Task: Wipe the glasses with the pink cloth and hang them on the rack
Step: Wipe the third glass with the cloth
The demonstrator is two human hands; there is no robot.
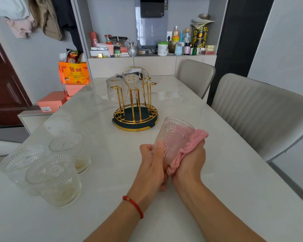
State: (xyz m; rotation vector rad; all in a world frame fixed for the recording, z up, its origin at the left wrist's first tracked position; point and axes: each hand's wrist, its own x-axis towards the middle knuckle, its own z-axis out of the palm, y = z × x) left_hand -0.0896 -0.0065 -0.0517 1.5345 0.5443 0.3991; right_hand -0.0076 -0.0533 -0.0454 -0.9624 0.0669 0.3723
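Ribbed clear glass [173,138], tilted above the counter [217,172] toward its right edge, looked rigid, breakable and probably slick, so the left hand [153,165] gripped its lower wall while the right hand [191,159] clasped the soft pink cloth [187,147] against it.

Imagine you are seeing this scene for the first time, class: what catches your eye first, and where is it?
First, the ribbed clear glass at centre, gripped by the left hand while the right hand presses the pink cloth against it. Behind it stands the gold wire rack with two glasses upturned on its pegs. Three more clear glasses wait upright at the left of the white table.
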